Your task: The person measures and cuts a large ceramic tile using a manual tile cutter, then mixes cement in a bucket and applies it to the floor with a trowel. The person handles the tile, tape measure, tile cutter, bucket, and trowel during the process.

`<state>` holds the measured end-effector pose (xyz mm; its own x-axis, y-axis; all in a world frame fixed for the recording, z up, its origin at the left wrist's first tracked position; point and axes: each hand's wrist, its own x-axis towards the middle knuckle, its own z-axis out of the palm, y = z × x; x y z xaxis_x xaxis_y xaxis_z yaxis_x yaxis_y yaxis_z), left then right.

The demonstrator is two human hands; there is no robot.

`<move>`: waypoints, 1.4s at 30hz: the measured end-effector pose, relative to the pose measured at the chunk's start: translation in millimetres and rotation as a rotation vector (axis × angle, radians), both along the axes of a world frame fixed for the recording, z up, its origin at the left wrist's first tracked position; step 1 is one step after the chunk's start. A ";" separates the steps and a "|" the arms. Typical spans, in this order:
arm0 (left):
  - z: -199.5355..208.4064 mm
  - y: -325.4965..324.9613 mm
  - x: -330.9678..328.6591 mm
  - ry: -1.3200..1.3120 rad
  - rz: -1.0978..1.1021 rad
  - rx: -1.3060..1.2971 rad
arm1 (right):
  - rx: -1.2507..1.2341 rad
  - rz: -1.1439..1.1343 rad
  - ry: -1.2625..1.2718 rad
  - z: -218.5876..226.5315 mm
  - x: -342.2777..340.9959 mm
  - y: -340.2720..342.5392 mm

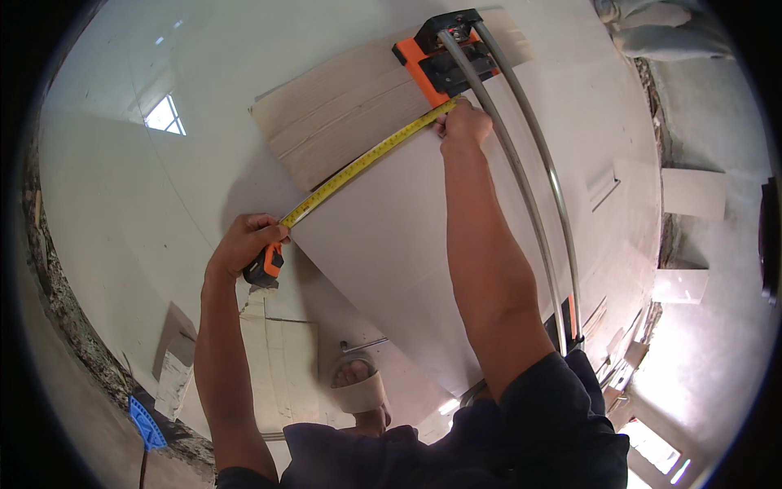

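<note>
My left hand [247, 241] is closed around an orange and black tape measure [265, 265], its fingers pinching the blade near the case. The yellow blade [371, 157] stretches up to the right. At its far end, my right hand [466, 125] is closed on the tape. Beneath the blade lies a large pale tile [383, 244], set on a manual tile cutter. The cutter's two metal rails [528, 167] run along the right of my right arm. Its orange and black end block [448, 65] stands just beyond my right hand.
A flattened cardboard sheet [334, 106] lies beyond the tile. My sandalled foot [358, 387] is near a metal rod [364, 345]. An L-shaped hex key [607, 194] lies right of the rails. Loose tile pieces [692, 193] and debris line the right side; a blue tool [147, 424] sits lower left.
</note>
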<state>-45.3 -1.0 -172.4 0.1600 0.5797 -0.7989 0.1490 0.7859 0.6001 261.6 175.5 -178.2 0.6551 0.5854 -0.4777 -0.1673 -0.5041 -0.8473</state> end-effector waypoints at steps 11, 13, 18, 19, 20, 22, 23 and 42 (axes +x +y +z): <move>0.4 -2.1 4.2 0.044 0.005 0.035 | -0.063 0.058 -0.043 -2.2 1.5 3.9; -0.3 -3.2 3.8 -0.004 0.015 0.056 | -0.046 0.042 -0.010 -2.8 2.1 2.9; -3.2 -4.5 2.8 0.021 0.008 0.056 | -0.038 0.058 -0.009 -2.7 2.1 3.8; -3.5 -5.1 3.1 0.011 0.000 0.068 | -0.037 0.037 -0.001 -2.6 1.7 3.3; -3.8 -4.1 3.5 0.014 0.006 0.061 | -0.029 0.025 0.021 -1.8 0.9 5.1; -2.8 -4.9 3.9 0.034 0.027 0.057 | -0.035 0.058 -0.011 -0.1 -0.4 5.1; -2.0 -5.9 3.8 0.027 0.040 0.059 | -0.031 0.077 -0.034 0.3 -0.6 3.1; 64.8 -99.0 31.3 0.165 -0.314 0.110 | 0.128 0.196 0.140 60.1 68.1 -139.5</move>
<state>-14.0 -100.0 -107.7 0.2180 0.6066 -0.7645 0.4746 0.6186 0.6262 329.7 36.1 -118.1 0.4561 0.7557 -0.4699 -0.1972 -0.4291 -0.8815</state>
